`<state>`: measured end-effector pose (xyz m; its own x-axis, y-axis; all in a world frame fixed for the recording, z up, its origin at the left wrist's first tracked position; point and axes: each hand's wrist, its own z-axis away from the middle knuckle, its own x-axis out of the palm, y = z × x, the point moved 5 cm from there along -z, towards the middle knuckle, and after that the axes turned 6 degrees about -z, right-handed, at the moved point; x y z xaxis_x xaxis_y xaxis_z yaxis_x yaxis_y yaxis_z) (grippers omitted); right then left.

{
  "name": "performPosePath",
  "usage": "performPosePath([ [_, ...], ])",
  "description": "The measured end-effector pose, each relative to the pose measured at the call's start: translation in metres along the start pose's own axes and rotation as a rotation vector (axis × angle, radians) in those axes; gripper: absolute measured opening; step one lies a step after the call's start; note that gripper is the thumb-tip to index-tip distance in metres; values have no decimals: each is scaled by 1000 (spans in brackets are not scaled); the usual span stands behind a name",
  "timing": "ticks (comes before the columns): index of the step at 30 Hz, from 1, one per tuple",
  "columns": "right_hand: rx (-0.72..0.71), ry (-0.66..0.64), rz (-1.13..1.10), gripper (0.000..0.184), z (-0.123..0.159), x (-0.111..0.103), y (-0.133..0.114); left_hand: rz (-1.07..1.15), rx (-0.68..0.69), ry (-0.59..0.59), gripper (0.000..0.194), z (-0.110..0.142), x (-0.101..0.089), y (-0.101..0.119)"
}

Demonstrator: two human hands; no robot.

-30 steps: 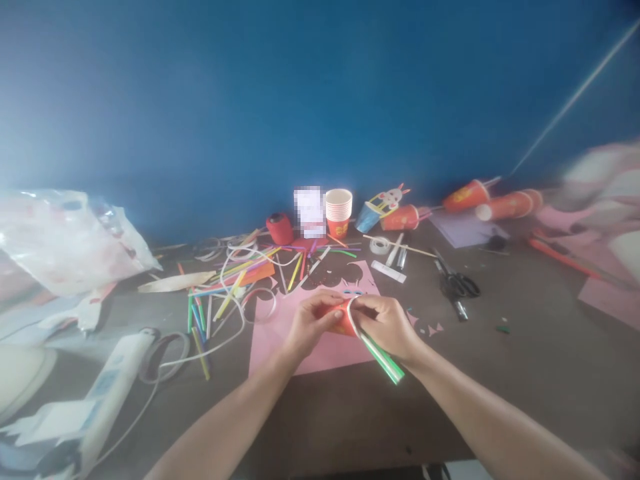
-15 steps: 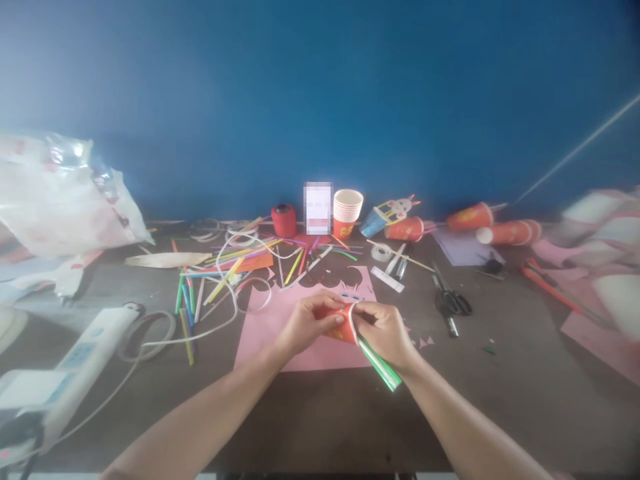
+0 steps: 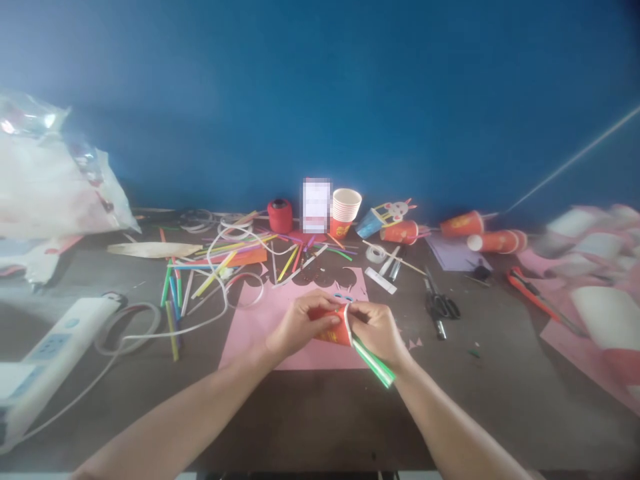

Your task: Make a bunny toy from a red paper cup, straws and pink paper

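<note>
From the head view, I hold a red paper cup (image 3: 332, 331) at centre's six o'clock: my left hand (image 3: 301, 325) grips its side, my right hand (image 3: 375, 328) pinches its rim, green straws (image 3: 375, 364) jutting towards four o'clock.

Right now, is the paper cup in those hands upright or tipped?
Tipped: the red cup is held sideways, its body in the left hand, its white rim facing the right hand.

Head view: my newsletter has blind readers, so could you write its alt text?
Two hands hold a red cup sideways over pink paper, green straws at its rim. Beyond lie loose straws and scissors, with stacked cups behind.
</note>
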<state>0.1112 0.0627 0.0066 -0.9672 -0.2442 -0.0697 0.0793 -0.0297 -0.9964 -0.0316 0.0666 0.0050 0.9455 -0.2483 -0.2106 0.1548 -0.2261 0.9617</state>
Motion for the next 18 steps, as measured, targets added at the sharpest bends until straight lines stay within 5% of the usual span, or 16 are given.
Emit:
performPosePath([
  [7, 128, -65, -192, 12, -4, 0, 10, -77, 99, 35, 13, 2, -1, 3],
  [18, 55, -91, -106, 17, 3, 5, 0, 599, -328, -149, 18, 1, 6, -24],
])
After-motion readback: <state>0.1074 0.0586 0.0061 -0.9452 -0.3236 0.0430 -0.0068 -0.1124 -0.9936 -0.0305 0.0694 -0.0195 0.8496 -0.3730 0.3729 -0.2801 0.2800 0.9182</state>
